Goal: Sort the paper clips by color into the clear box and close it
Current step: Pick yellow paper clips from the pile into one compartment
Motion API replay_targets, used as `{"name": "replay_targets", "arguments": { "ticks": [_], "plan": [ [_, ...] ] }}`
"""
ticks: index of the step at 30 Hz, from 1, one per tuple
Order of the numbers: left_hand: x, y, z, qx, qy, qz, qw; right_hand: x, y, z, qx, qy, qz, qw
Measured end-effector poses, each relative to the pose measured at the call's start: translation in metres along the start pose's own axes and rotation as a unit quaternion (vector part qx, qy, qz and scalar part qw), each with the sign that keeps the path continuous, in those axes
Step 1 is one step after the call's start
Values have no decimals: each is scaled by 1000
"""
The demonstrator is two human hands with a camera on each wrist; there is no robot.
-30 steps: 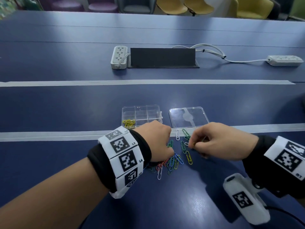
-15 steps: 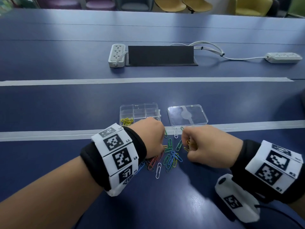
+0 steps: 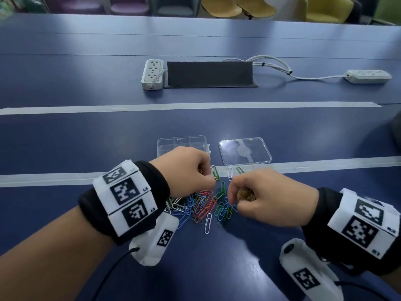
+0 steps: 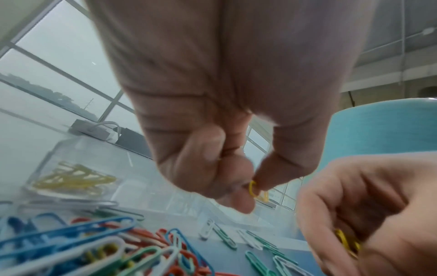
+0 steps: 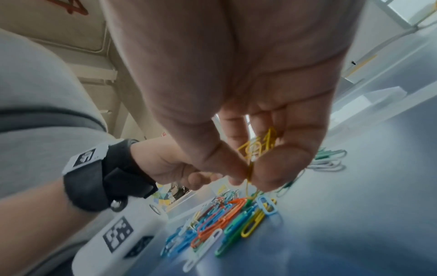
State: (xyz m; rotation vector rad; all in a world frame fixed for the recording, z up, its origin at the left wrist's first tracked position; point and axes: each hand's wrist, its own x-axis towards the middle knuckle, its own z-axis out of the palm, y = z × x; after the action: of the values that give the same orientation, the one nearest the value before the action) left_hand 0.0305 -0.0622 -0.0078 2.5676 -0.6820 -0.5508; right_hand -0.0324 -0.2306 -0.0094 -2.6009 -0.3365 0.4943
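Observation:
A pile of coloured paper clips [image 3: 206,207] lies on the blue table between my hands. My left hand [image 3: 191,170] hovers over the pile's far left and pinches a yellow clip [image 4: 256,190] between thumb and finger. My right hand [image 3: 260,196] is at the pile's right, its fingers curled round a bunch of yellow clips [image 5: 257,147] while thumb and finger pinch one more. The clear divided box [image 3: 182,142] stands open just beyond my left hand, with yellow clips [image 4: 73,179] in one near compartment. Its separate clear lid [image 3: 245,152] lies to the right.
Loose white and green clips [image 3: 234,172] lie on a strip of white tape [image 3: 325,164] near the lid. Farther back are a black cable hatch [image 3: 208,73], two white power strips [image 3: 152,73] and cables. Chairs line the table's far side.
My right hand moved left and nearer, into the pile's right edge, still carrying yellow clips. My left hand shifted slightly up toward the box and now pinches a yellow clip.

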Motion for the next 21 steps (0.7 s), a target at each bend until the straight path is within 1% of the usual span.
{"name": "replay_targets", "arguments": {
  "ticks": [4,7,9,10,12,14,15,16,18,19,21],
  "plan": [
    [-6,-9,-2,-73,-20,-6,997,-3,3,6,-65,-23,-2,998],
    [-11,-18,-3,-123,-40,-15,991,-2,5,3,-104,11,1,995],
    [-14,-24,-6,-141,-50,-29,988,1,5,2,-119,32,-18,992],
    [-15,-26,-7,-150,-58,-39,986,2,4,3,-124,32,-29,991],
    [-18,-27,-9,-195,-76,-58,976,4,2,6,-140,16,-44,989],
    [-19,-30,-10,-248,-87,-72,962,6,1,6,-160,5,-39,986],
    [-19,-32,-11,-259,-87,-75,959,6,2,5,-167,2,-34,985],
    [-18,-35,-13,-257,-83,-77,960,7,3,5,-174,-2,-31,984],
    [-18,-38,-17,-223,-65,-75,970,7,3,4,-181,-17,-32,983],
    [-18,-39,-20,-194,-45,-67,978,7,3,5,-177,-31,-34,983],
    [-16,-41,-26,-93,27,-47,994,6,2,7,-169,-56,-34,983]
  ]
}}
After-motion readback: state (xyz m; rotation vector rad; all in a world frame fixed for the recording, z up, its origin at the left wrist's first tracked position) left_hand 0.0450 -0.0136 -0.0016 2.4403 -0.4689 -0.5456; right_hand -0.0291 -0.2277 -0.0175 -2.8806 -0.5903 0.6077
